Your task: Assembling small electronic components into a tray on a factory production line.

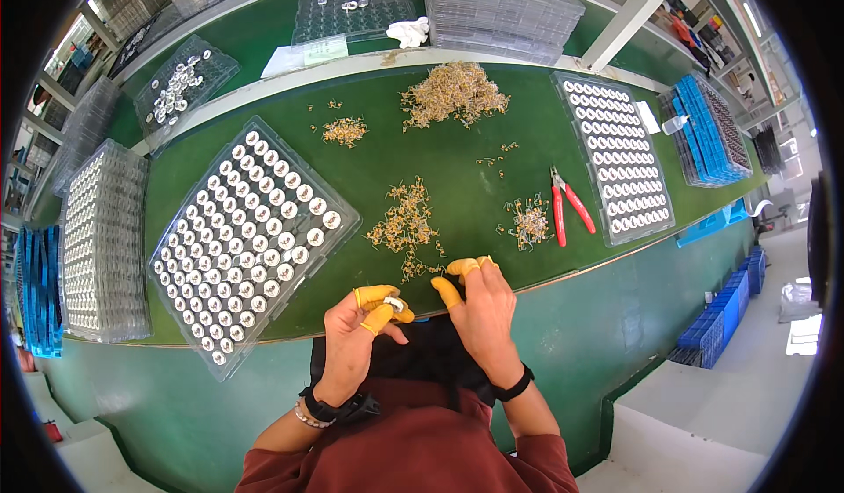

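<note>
left fingers [380,304] pinch a small round part [394,303].

So the tray of round parts [251,234] is sitting left of the hands, the second tray [621,159] is lying far right, and the cutters [568,205] are resting just left of it. Loose pieces [406,222] are lying in between, with the big pile [455,93] sitting behind them.
</note>
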Motion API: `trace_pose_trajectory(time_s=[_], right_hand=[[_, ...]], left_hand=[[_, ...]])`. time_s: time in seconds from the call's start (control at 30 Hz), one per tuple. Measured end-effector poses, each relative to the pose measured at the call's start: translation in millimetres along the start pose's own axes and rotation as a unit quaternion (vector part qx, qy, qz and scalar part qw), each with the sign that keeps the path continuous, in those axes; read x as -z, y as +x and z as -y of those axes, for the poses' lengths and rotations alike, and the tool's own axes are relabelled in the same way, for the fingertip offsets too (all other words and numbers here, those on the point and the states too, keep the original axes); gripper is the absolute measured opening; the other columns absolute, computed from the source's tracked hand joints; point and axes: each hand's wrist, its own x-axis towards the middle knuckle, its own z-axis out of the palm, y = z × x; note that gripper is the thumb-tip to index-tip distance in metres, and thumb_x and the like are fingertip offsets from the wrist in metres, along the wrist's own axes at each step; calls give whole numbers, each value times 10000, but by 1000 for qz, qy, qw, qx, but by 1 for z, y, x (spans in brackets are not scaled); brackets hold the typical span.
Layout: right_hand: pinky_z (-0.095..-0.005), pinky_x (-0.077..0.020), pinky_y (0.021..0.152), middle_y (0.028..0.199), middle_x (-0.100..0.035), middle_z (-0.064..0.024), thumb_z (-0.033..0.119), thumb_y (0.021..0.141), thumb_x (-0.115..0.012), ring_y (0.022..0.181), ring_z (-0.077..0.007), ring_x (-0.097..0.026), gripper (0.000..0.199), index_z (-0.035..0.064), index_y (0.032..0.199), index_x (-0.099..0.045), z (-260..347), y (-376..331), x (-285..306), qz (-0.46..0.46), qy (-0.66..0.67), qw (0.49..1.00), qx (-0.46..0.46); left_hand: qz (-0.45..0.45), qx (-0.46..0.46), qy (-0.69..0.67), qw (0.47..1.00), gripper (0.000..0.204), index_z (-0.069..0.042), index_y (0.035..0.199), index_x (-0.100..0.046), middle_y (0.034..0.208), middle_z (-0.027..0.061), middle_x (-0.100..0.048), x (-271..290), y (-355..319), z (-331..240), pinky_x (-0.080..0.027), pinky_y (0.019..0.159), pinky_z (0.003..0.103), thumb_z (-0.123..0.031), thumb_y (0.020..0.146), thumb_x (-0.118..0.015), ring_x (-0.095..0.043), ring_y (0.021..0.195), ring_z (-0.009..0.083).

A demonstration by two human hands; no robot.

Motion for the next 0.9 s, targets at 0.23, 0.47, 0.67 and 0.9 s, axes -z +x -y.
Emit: trace_pose_trajectory(time_s=[0.23, 0.47, 0.67, 0.9], right_hand=[[-390, -482, 604, 800, -591, -125, 68, 789, -721, 678, -289, -600, 134, 19, 858, -617, -9, 0, -1, 28, -23, 999, -36], [-219, -509, 689, 886, -639, -28, -46, 886, -620, 744, -80, -606, 78, 8, 938, -602, 4, -19, 17, 124, 356, 906, -190], [-224, -466, 622, 813, -646, -22, -46, 806, -675, 669, -76, -560, 149, 20, 930, -625, 19, -32, 8, 78, 400, 903, -139], [-232, -453, 601, 788, -629, -36, -47, 763, -697, 629, -115, -541, 189, 26, 920, -621, 19, -40, 0, 44, 369, 921, -118]], left_hand=[[22, 4, -18, 1000, 212, 47, 1151, -564, 1004, 101, -634, -4, 3, 3, -558, 631, 274, -20, 951, -538, -648, 826, 172], [46, 57, 20, 997, 178, 43, 1088, -578, 953, 98, -646, -5, -3, 1, -557, 605, 257, 23, 912, -600, -649, 775, 148], [56, 76, 33, 995, 125, 46, 1015, -609, 909, 94, -662, -7, -10, -7, -555, 582, 244, 9, 900, -637, -653, 735, 140], [62, 75, 36, 995, 135, 49, 1021, -619, 922, 93, -668, -9, -13, -8, -554, 575, 241, -4, 899, -646, -651, 734, 138]])
